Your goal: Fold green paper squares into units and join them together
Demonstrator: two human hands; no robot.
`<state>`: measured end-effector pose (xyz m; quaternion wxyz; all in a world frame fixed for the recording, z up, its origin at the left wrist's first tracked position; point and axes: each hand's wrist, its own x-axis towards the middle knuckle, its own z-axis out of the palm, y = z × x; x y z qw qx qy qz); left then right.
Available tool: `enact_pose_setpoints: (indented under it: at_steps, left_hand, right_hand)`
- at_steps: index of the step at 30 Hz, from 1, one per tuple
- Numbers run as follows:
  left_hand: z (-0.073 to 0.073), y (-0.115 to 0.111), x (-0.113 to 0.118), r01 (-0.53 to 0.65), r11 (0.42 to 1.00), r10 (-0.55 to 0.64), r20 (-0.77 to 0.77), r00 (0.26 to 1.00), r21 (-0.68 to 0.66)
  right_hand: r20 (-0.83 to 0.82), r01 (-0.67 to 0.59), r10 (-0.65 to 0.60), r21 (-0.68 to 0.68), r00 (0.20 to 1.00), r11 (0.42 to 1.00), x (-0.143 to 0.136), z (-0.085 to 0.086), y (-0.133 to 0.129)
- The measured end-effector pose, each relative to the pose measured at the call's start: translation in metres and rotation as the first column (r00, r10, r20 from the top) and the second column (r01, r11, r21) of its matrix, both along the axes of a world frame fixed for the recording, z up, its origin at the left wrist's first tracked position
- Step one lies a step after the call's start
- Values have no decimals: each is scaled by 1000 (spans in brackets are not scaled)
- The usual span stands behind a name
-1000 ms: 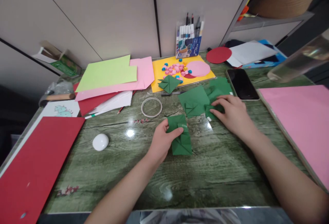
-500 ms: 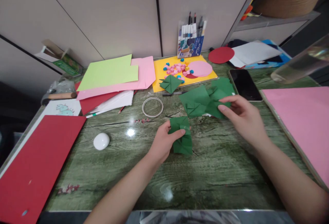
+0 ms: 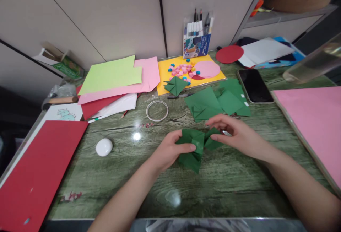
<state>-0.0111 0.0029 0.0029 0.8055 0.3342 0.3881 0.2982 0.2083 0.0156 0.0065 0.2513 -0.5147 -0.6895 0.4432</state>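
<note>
Above the middle of the table, my left hand [image 3: 170,150] pinches a folded green paper piece [image 3: 190,157], its thumb lying across the front. Close on the right, my right hand [image 3: 231,134] grips a smaller folded green paper piece [image 3: 213,139] between thumb and fingers. The two pieces meet or overlap at their edges; I cannot tell whether they are joined. Behind the hands lie more green paper sheets [image 3: 204,98], partly overlapping. A pointed green folded paper [image 3: 176,86] rests at the front of a yellow sheet [image 3: 162,86].
A roll of clear tape [image 3: 157,111] lies behind my left hand, and a white round object [image 3: 104,147] sits at left. A phone [image 3: 255,86] is at right, near a pink sheet [image 3: 311,118]. Red card [image 3: 45,168] covers the left side. A marker pack [image 3: 196,42] stands against the wall.
My right hand has come from the green sheets towards my left hand, bringing a small folded green paper piece against the other piece. The left-hand piece has tilted and lowered slightly.
</note>
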Motion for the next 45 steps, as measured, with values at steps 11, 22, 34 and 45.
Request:
enact_pose_setpoints:
  at_steps: [11,22,34,45]
  left_hand:
    - [-2,-3,3,43,998,-40,-65,997,47]
    - [-4,-3,5,-74,996,79,-86,993,58]
    - [-8,-2,6,-185,979,191,-70,979,83]
    - [1,6,-3,-27,933,146,-309,940,359]
  right_hand:
    - [-154,231,-231,-19,961,973,-14,-7,-4]
    - [-309,386,-372,-16,875,922,-20,-9,-10]
    - [-428,378,-449,-244,785,893,-23,-17,-8]
    - [-249,260,-271,-73,930,963,-15,-1,-8]
